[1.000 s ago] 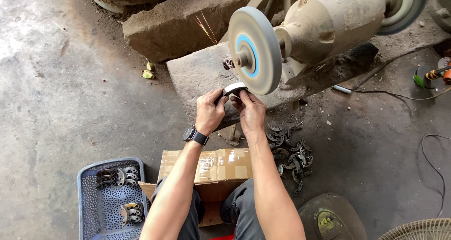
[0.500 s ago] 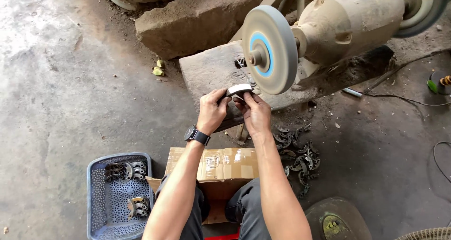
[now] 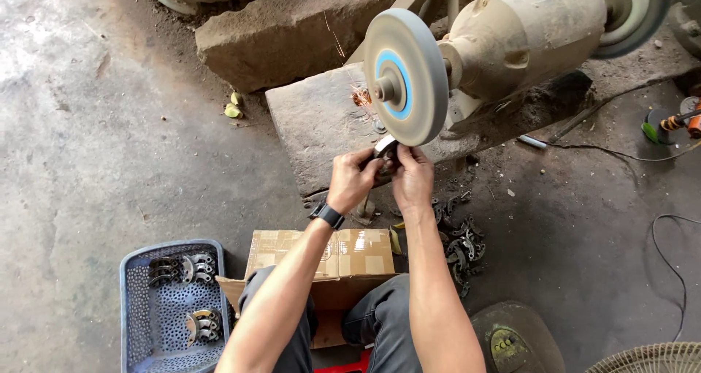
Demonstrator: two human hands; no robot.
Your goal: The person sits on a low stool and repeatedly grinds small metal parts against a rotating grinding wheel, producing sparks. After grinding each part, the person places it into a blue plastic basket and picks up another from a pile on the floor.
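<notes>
Metal part (image 3: 385, 149) pinched between left hand (image 3: 352, 179), right hand (image 3: 412, 177), touching grinding wheel (image 3: 406, 76).

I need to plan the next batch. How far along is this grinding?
Done, seemingly: curved metal parts stacked in the blue basket. In hand: both the left hand and right hand press one metal piece against the grinding wheel, sparks flying. Left: a pile of parts on the floor.
</notes>
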